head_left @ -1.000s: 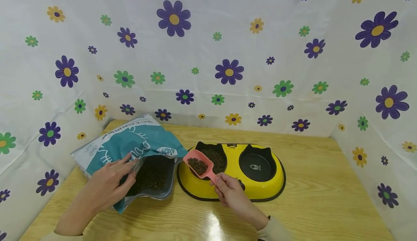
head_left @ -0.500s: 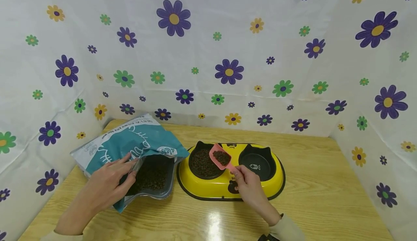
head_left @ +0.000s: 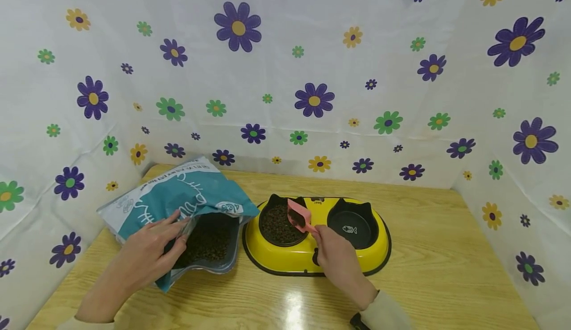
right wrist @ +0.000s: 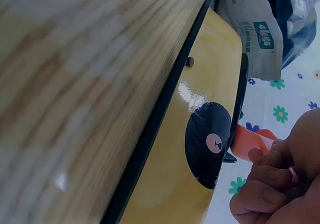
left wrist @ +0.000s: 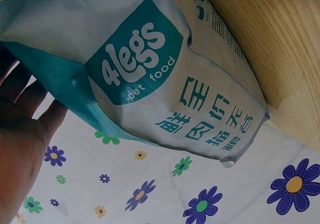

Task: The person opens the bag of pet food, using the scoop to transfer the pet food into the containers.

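My right hand (head_left: 336, 255) grips the handle of a pink scoop (head_left: 305, 210). The scoop is tilted over the right side of the left bowl (head_left: 278, 226), with some brown kibble still in it. That bowl, black and cat-eared, holds kibble and sits in a yellow double feeder (head_left: 318, 260). At the left, my left hand (head_left: 149, 250) holds the edge of an open teal and white pet food bag (head_left: 192, 191), thumb at its mouth. Kibble shows inside the bag. In the right wrist view, curled fingers (right wrist: 267, 184) wrap the scoop's handle beside the feeder's yellow side (right wrist: 165, 164).
The right bowl (head_left: 352, 228) of the feeder shows a white fish-bone print and no kibble. Both feeder and bag lie on a wooden table (head_left: 437, 260). A white cloth (head_left: 276, 67) with printed flowers walls off the back and sides.
The scoop, loaded with kibble, moved right across the left bowl, then tipped leftward over it. My right hand turned with it. The left hand and the bag have stayed in place.
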A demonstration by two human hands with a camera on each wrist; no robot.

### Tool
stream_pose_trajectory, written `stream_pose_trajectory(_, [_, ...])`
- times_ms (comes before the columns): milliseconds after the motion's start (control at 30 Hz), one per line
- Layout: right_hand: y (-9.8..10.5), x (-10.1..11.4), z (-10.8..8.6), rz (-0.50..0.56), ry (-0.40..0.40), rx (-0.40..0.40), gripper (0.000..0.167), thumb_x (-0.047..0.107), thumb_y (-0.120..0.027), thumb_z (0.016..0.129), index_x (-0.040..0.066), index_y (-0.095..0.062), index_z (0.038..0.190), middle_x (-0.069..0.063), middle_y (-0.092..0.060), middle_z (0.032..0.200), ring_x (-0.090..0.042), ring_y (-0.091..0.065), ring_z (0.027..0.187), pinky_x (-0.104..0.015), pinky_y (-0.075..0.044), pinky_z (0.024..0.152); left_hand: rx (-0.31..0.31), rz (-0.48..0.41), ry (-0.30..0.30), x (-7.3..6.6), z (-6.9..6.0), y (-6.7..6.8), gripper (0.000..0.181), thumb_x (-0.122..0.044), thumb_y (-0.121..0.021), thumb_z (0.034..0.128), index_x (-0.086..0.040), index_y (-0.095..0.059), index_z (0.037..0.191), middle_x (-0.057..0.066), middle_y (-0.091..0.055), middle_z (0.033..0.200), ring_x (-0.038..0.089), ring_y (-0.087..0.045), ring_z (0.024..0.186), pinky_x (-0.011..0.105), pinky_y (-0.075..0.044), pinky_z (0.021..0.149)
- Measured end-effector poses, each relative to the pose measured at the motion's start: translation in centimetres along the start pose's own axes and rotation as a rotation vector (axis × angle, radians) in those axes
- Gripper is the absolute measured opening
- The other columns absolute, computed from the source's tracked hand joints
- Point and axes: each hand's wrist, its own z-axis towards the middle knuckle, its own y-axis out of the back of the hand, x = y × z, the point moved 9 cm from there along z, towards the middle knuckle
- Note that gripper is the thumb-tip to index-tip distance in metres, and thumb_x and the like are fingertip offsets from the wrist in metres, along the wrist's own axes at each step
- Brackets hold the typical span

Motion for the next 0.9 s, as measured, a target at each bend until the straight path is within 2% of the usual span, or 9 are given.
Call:
stream_pose_trajectory(133, [0.0, 0.8, 0.1, -0.124, 0.062, -0.027, 0.009, 0.012, -0.067, 0.099, 0.004, -0.062, 0.100, 0.002, -0.047, 0.070, -0.006, -0.034, 0.052, -0.015, -0.026, 0.046, -0.013, -0.001, -0.010, 0.1, 0.0, 0.0, 0.036, -0.014, -0.070, 0.0912, -0.006, -0.073, 0.126, 0.019, -0.073, 0.126, 0.042, -0.067, 0.121, 0.064, -0.053, 0.091])
stream_pose_trajectory(367, [-0.5, 1.7, 0.0, -0.423, 0.170, -0.039, 0.022, 0.017, -0.077, 0.092, 0.010, -0.058, 0.101, 0.002, -0.045, 0.070, -0.009, -0.032, 0.054, -0.015, -0.019, 0.042, -0.027, -0.004, -0.019, 0.0, -0.1, 0.0, 0.036, -0.013, -0.071, 0.0904, -0.005, -0.073, 0.126, 0.020, -0.072, 0.126, 0.043, -0.067, 0.119, 0.064, -0.053, 0.090])
stream_pose_trajectory(500, [-0.6, 1.7, -0.1, -0.493, 0.166, -0.007, 0.039, 0.016, -0.086, 0.082, 0.010, -0.058, 0.109, 0.000, -0.051, 0.078, -0.012, -0.036, 0.060, -0.015, -0.027, 0.042, -0.025, -0.005, -0.016, 0.0, -0.2, 0.0, 0.036, -0.013, -0.070, 0.0908, -0.004, -0.073, 0.126, 0.021, -0.072, 0.127, 0.043, -0.068, 0.119, 0.064, -0.054, 0.089])
stream_pose_trajectory(567, [-0.5, 1.5, -0.1, -0.455, 0.129, -0.006, 0.039, 0.014, -0.085, 0.083, 0.009, -0.059, 0.112, 0.000, -0.053, 0.078, -0.011, -0.037, 0.061, -0.015, -0.029, 0.042, -0.022, -0.005, -0.012, -0.1, -0.2, 0.0, 0.036, -0.012, -0.070, 0.0909, -0.005, -0.073, 0.126, 0.021, -0.072, 0.127, 0.042, -0.068, 0.119, 0.063, -0.054, 0.089])
stream_pose_trajectory(633, [-0.3, 1.0, 0.0, -0.316, 0.067, 0.001, 0.031, 0.011, -0.077, 0.090, 0.006, -0.059, 0.115, 0.000, -0.055, 0.076, -0.009, -0.038, 0.057, -0.015, -0.030, 0.042, -0.021, -0.007, -0.012, -0.1, -0.2, 0.0, 0.037, -0.012, -0.070, 0.0910, -0.004, -0.073, 0.127, 0.021, -0.071, 0.127, 0.042, -0.068, 0.119, 0.063, -0.054, 0.089])
stream_pose_trajectory(667, [-0.3, 0.6, 0.0, -0.195, 0.025, 0.017, 0.025, 0.010, -0.071, 0.095, 0.005, -0.058, 0.115, 0.000, -0.057, 0.076, -0.008, -0.039, 0.056, -0.015, -0.031, 0.043, -0.019, -0.007, -0.013, -0.1, -0.2, 0.0, 0.037, -0.013, -0.070, 0.0910, -0.004, -0.073, 0.127, 0.021, -0.071, 0.127, 0.042, -0.068, 0.119, 0.064, -0.054, 0.089])
stream_pose_trajectory(767, [-0.8, -0.3, -0.1, 0.300, -0.133, 0.099, 0.013, 0.011, -0.051, 0.107, 0.004, -0.051, 0.118, -0.004, -0.062, 0.078, -0.008, -0.043, 0.053, -0.018, -0.036, 0.046, -0.019, -0.008, -0.016, 0.1, -0.2, -0.1, 0.036, -0.014, -0.070, 0.0913, -0.005, -0.073, 0.127, 0.021, -0.072, 0.127, 0.043, -0.067, 0.119, 0.065, -0.053, 0.089])
stream_pose_trajectory(833, [-1.4, -0.7, -0.5, 0.638, -0.256, 0.165, 0.011, 0.013, -0.041, 0.110, 0.006, -0.046, 0.117, -0.007, -0.062, 0.081, -0.011, -0.043, 0.053, -0.019, -0.036, 0.047, -0.021, -0.008, -0.017, 0.1, -0.2, -0.1, 0.036, -0.013, -0.070, 0.0912, -0.005, -0.073, 0.126, 0.021, -0.072, 0.126, 0.043, -0.067, 0.119, 0.065, -0.053, 0.090])
stream_pose_trajectory(900, [-2.1, -0.6, -0.9, 0.889, -0.372, 0.216, 0.013, 0.017, -0.037, 0.110, 0.007, -0.042, 0.115, -0.008, -0.056, 0.079, -0.013, -0.040, 0.051, -0.020, -0.033, 0.045, -0.021, -0.007, -0.013, 0.0, -0.2, -0.1, 0.036, -0.013, -0.070, 0.0913, -0.004, -0.073, 0.127, 0.020, -0.072, 0.126, 0.043, -0.067, 0.120, 0.065, -0.053, 0.090])
